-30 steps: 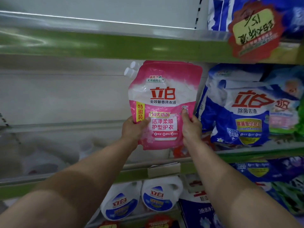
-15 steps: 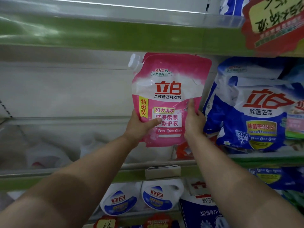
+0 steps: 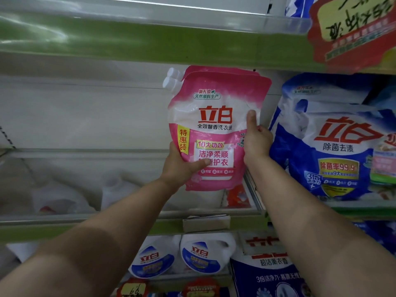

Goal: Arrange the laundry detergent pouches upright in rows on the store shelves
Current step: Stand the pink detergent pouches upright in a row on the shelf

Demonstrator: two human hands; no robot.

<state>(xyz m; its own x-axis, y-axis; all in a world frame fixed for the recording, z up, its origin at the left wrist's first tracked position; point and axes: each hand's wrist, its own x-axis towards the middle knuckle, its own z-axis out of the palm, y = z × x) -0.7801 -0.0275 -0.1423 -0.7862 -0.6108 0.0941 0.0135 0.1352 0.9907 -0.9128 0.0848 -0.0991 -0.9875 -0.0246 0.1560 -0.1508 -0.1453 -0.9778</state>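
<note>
Green-edged store shelf [image 3: 150, 227] – blue detergent bags [image 3: 334, 146] at right. Pink pouches [image 3: 214, 116], white-capped, upright, gripped by left hand [image 3: 180, 166] and right hand [image 3: 256, 142] – thumbs on front.

Head camera looks forward and slightly up, close to the shelves [image 3: 150, 41].

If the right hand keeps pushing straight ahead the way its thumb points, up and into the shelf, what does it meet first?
The right hand already holds the pink pouch. Straight ahead it would likely press that against a second pink pouch behind, then the shelf's back wall; depth is unclear.
</note>
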